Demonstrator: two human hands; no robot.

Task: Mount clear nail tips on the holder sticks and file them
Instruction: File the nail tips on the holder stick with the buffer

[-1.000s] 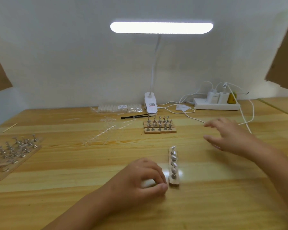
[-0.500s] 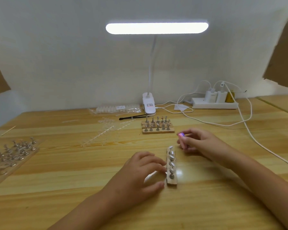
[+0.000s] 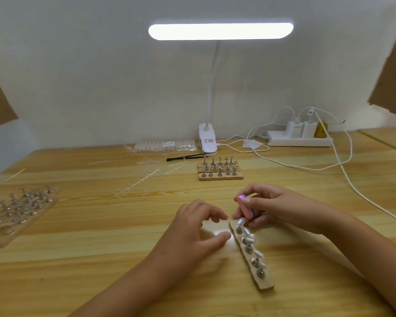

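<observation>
A narrow wooden strip lies slanted on the table in front of me, carrying several metal holder sticks with clear nail tips on them. My right hand grips a small pink nail file block just above the strip's far end. My left hand rests on the table left of the strip, fingers loosely bent, thumb close to the strip's edge; it holds nothing.
A wooden base with more holder sticks stands behind. Loose holders on a clear tray sit at the far left. Clear nail-tip strips, a bag of tips, a black tool, lamp clamp and power strip with cables line the back.
My right hand picked up the pink file at the right and brought it to the strip's far end. The strip now lies slanted. My left hand opened slightly.
</observation>
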